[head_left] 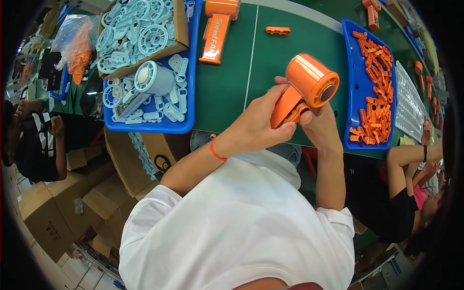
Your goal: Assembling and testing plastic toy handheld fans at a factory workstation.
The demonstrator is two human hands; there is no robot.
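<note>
An orange handheld fan (309,79) is held in front of me above the table's near edge, its round head up and to the right. My left hand (263,116) is closed around its handle. My right hand (323,126) is closed on it from the other side, its thumb at a dark opening low on the handle. Part of the right fingers is hidden behind the fan. A second orange fan (215,41) lies on the green table (232,96) beyond my left hand. Farther off lies a small orange plastic clip-like part (278,30).
To the left, a blue tray (191,116) holds a cardboard box (181,43) of light blue plastic parts and a light blue fan (154,79). At right, another blue tray (352,96) holds orange parts, beside a clear plastic tray (410,99). People sit on both sides.
</note>
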